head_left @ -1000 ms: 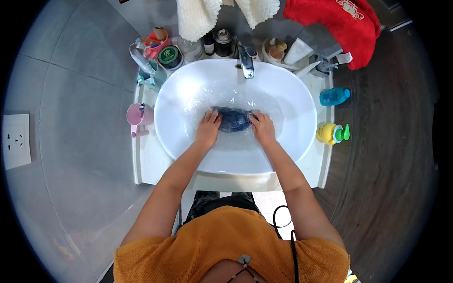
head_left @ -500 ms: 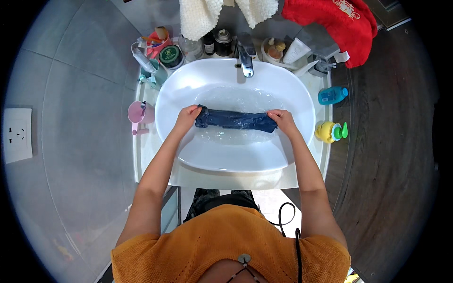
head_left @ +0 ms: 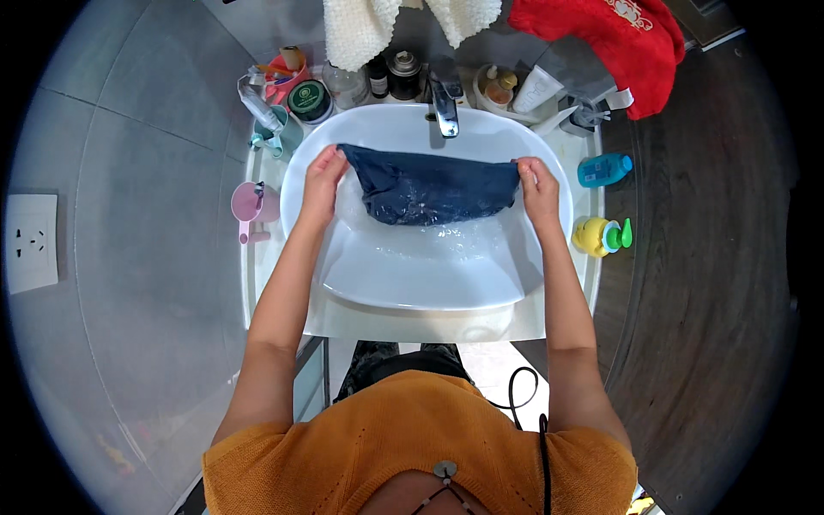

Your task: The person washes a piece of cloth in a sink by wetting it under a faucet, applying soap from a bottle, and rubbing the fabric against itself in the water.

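Observation:
A wet, dark blue cloth [head_left: 436, 182] is stretched between my two hands over the white sink basin [head_left: 412, 287]. My left hand [head_left: 322, 182] pinches its upper left corner, and my right hand [head_left: 539, 190] grips the upper right corner. From that taut top edge the cloth hangs down, its lower edge rumpled and in the water [head_left: 442, 242]. Whether it is a garment or a towel I cannot tell. Behind the cloth stands the chrome faucet [head_left: 445, 112].
Jars, bottles and cups line the counter behind the basin, including a green-lidded jar [head_left: 309, 100]. A pink cup [head_left: 255, 202] stands at left. On the right are a blue bottle [head_left: 604, 170] and a yellow pump bottle [head_left: 601, 236]. White [head_left: 365, 30] and red towels [head_left: 601, 43] hang above.
Both hands have moved toward the faucet and slightly apart. The cloth, a narrow folded strip before, now hangs spread wider from its top edge.

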`<state>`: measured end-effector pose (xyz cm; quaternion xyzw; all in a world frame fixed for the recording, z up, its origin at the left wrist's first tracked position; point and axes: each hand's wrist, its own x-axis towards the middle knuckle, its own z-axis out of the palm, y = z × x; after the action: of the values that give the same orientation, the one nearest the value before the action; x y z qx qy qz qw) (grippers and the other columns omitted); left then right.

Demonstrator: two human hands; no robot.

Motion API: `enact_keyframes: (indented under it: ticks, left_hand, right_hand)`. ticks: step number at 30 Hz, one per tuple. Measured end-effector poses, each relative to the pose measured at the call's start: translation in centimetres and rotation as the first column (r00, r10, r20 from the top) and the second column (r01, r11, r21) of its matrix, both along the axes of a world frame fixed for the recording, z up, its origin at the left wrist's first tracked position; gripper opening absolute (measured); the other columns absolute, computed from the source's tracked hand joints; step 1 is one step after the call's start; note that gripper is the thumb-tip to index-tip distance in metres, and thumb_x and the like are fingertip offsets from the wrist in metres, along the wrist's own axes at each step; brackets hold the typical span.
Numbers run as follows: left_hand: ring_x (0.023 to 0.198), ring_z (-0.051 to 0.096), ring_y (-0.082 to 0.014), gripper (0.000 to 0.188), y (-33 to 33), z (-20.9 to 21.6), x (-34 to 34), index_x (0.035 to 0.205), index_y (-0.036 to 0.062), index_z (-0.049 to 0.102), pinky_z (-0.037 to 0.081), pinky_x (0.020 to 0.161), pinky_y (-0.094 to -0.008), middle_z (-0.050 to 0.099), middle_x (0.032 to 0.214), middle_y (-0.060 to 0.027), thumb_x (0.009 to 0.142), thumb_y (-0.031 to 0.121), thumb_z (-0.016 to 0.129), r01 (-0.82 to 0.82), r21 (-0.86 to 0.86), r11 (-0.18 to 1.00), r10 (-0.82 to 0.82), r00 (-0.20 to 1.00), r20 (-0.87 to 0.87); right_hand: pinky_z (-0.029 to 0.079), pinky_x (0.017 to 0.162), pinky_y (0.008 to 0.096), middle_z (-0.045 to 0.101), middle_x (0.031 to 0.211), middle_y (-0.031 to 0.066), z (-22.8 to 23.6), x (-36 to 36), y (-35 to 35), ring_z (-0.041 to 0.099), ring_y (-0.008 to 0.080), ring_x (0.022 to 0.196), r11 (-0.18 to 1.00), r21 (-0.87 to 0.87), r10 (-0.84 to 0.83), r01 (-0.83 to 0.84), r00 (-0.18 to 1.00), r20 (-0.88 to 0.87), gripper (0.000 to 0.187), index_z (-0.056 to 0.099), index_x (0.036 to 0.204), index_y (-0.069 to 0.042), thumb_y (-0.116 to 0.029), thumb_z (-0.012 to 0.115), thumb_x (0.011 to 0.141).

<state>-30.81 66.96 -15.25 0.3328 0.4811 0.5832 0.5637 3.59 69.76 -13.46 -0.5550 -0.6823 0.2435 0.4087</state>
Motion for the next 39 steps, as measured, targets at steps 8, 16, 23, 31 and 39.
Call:
enact_keyframes:
  ticks: [8, 16, 23, 31, 39]
  left_hand:
    - [0.075, 0.050, -0.0040, 0.013, -0.7, 1.0, -1.3, 0.091, 0.0088, 0.055, 0.040, 0.070, -0.0194, 0.054, 0.080, 0.0049, 0.086, 0.019, 0.051, 0.134, -0.089, 0.987, -0.145, 0.980, -0.134]
    - [0.090, 0.056, -0.0218, 0.010, -6.1, -4.7, -1.6, 0.078, 0.0005, 0.059, 0.045, 0.077, -0.0293, 0.057, 0.099, -0.0121, 0.072, 0.008, 0.056, 0.425, -0.233, 0.875, -0.390, 0.334, -0.858]
    - [0.128, 0.024, -0.0286, 0.076, -5.0, -7.3, 5.3, 0.131, 0.0047, 0.028, 0.022, 0.101, -0.0484, 0.025, 0.139, -0.0129, 0.070, 0.030, 0.066, 0.479, -0.292, 0.828, -0.245, -0.161, -0.956]
    - [0.126, 0.028, -0.0270, 0.074, -4.9, -12.1, 5.3, 0.134, 0.0092, 0.025, 0.010, 0.104, -0.0518, 0.026, 0.139, -0.0091, 0.076, 0.041, 0.059, 0.391, -0.356, 0.849, -0.289, -0.221, -0.931]
    - [0.115, 0.043, -0.0223, 0.043, -5.0, -10.9, 4.2, 0.121, 0.0073, 0.046, 0.030, 0.097, -0.0284, 0.047, 0.123, -0.0102, 0.081, 0.019, 0.055, 0.146, -0.194, 0.970, -0.240, 0.711, -0.661]
  right_hand:
    - [0.043, 0.065, 0.0230, 0.059, 0.075, 0.0018, 1.4, 1.1, -1.0, 0.051, 0.0080, 0.069, 0.918, -0.306, 0.228, -0.251, 0.967, -0.112, 0.011, 0.060, 0.084, 0.001, -0.009, 0.056, 0.081]
    - [0.046, 0.073, 0.0302, 0.059, 0.101, 0.0083, -3.8, -0.2, -4.3, 0.057, 0.0230, 0.086, 0.712, -0.667, 0.597, -0.219, 0.689, 0.411, 0.017, 0.063, 0.087, -0.008, -0.018, 0.065, 0.074]
    - [0.023, 0.101, 0.0489, 0.022, 0.138, 0.0148, -7.7, -7.6, -4.8, 0.021, 0.0294, 0.129, 0.820, -0.471, 0.569, -0.324, 0.549, 0.612, 0.093, 0.019, 0.136, -0.013, -0.040, 0.071, 0.065]
    - [0.034, 0.096, 0.0441, 0.029, 0.134, 0.0121, -12.1, -6.5, -6.2, 0.027, 0.0270, 0.126, 0.923, -0.266, 0.383, -0.278, 0.713, 0.587, 0.083, 0.028, 0.133, -0.013, -0.036, 0.071, 0.065]
    - [0.035, 0.091, 0.0386, 0.048, 0.110, 0.0082, -8.3, -9.7, -6.1, 0.044, 0.0245, 0.108, 0.875, -0.447, 0.463, -0.185, 0.588, 0.663, 0.065, 0.045, 0.119, -0.012, -0.025, 0.073, 0.062]
